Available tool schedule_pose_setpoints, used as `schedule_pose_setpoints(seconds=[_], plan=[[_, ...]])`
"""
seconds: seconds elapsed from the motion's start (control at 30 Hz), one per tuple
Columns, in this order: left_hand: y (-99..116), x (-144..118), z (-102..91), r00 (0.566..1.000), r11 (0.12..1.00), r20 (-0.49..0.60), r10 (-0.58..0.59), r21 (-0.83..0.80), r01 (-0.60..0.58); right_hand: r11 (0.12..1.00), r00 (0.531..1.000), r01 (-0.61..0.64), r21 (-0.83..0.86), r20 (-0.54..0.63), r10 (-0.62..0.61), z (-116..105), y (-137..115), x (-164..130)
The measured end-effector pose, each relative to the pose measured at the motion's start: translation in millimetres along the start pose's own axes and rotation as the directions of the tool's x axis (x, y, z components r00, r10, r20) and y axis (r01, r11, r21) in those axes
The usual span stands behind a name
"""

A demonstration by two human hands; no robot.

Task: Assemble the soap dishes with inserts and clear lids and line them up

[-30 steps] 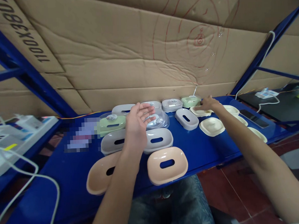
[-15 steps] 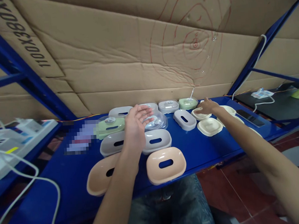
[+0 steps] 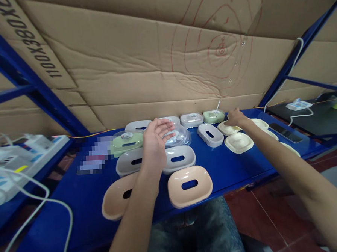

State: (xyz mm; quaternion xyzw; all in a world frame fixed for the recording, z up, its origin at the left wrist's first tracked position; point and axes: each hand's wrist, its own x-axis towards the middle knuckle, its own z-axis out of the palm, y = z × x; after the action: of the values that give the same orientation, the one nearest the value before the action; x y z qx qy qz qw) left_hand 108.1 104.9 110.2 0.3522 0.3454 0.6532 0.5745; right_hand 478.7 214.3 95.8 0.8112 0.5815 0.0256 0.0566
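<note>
Little is shifting since earlier: I am keeping my left hand (image 3: 155, 140) hovering wide (palm up) while my right hand (image 3: 236, 117) is resting on a cream tray (image 3: 228, 129) on the table (image 3: 232, 164), grip indeterminate.

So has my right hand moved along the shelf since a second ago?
No. The right hand rests on the same cream tray beside the green box; only the camera shifted.
</note>
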Motion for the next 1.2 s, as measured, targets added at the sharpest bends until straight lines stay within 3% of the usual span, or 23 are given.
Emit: schedule_pose_setpoints(seconds=[0.2,0.4,0.57,0.67,0.77,0.93,1.0,1.07,1.13,1.2], plan=[[0,0,0.0,1.0,1.0,-0.006,0.002,0.017,-0.002,0.997,0.995,0.075,0.014,-0.071,-0.074,-26,4,-13],[-1,-1,1.0,1.0,1.0,-0.025,0.007,0.017,-0.007,0.962,0.96,0.265,0.068,-0.111,-0.256,-29,-10,-33],[-2,-1,1.8,1.0,1.0,-0.024,0.014,0.025,-0.013,0.876,0.892,0.452,0.169,-0.107,-0.439,-17,-32,-76],[-2,-1,1.8,1.0,0.999,-0.014,0.017,0.033,-0.017,0.853,0.854,0.518,0.063,-0.098,-0.512,-6,-47,-99],[-2,0,1.8,0.999,0.999,-0.021,0.024,0.046,-0.023,0.864,0.854,0.503,-0.017,-0.146,-0.499,9,-58,-110],[-4,0,3.3,0.998,0.996,-0.031,0.059,0.067,-0.057,0.814,0.814,0.551,0.183,-0.332,-0.476,33,-59,-111],[-5,-1,4.7,0.997,0.993,-0.025,0.078,0.088,-0.076,0.763,0.81,0.554,0.332,-0.426,-0.403,38,-56,-113],[-5,-4,7.0,0.996,0.989,-0.005,0.094,0.114,-0.093,0.649,0.788,0.578,0.495,-0.546,-0.285,39,-53,-118],[-6,-8,10.1,0.995,0.985,0.029,0.095,0.143,-0.098,0.482,0.73,0.652,0.586,-0.657,-0.19,34,-52,-128],[-6,-11,13.3,0.997,0.985,0.065,0.046,0.164,-0.057,0.308,0.648,0.753,0.581,-0.736,-0.196,24,-52,-142]])
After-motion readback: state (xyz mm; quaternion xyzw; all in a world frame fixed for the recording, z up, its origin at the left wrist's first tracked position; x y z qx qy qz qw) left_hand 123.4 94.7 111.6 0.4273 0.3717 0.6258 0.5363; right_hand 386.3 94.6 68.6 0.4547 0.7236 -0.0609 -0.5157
